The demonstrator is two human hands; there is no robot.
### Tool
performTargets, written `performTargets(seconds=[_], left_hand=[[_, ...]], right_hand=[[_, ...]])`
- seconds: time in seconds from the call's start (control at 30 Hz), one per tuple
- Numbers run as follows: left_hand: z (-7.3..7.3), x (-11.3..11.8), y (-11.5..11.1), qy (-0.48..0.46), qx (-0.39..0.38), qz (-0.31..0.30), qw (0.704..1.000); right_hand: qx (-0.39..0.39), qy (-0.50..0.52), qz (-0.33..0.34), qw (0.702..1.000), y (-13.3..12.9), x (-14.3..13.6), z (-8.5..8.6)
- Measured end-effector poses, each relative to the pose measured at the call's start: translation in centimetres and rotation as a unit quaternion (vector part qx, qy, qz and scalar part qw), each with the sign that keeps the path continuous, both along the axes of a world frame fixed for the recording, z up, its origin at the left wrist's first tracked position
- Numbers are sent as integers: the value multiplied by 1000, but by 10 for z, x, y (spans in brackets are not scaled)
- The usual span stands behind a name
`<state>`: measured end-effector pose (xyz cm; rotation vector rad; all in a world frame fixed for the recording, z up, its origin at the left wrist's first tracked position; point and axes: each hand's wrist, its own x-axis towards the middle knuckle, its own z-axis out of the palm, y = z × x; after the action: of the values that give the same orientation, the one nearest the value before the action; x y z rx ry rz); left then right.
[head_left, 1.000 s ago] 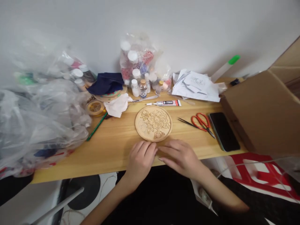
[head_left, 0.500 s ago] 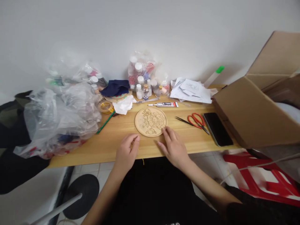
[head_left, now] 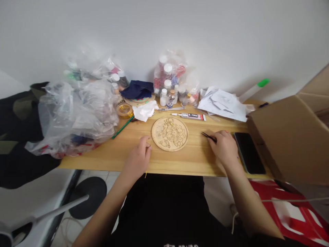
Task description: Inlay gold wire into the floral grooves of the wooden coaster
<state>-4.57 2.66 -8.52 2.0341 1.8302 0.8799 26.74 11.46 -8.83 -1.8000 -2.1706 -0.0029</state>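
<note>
A round wooden disc with a carved or drawn flower pattern lies flat on the wooden table. My left hand rests just left of it, loosely curled and apart from the disc. A thin yellow strand shows below that hand near the table edge. To the right of the disc, my right hand has its fingers closed round a pair of black tweezers, with the tips pointing left. It largely hides the red-handled tool underneath; only a speck of red shows by the fingers.
Behind the disc lie a B-7000 glue tube, small bottles, a white tissue and papers. Plastic bags and a green pencil are left. A phone and cardboard box stand right.
My right hand has left the disc's edge and moved right onto the tweezers, covering the red-handled tool. My left hand stays beside the disc. The view has shifted somewhat.
</note>
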Motion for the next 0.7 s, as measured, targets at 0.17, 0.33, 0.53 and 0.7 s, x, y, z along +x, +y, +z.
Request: performTargets(seconds=[0.17, 0.33, 0.53, 0.7], left_hand=[[2, -14, 24, 79, -6, -34, 996], [5, -33, 58, 146, -20, -127, 981], [1, -46, 86, 179, -15, -209, 961], [-7, -48, 95, 136, -6, -227, 964]], right_hand=[[-49, 52, 30, 997, 6, -1, 9], [-70, 248, 46, 965, 10, -19, 35], [-29, 523, 73, 849, 19, -64, 77], [-136, 626, 169, 749, 38, -86, 87]])
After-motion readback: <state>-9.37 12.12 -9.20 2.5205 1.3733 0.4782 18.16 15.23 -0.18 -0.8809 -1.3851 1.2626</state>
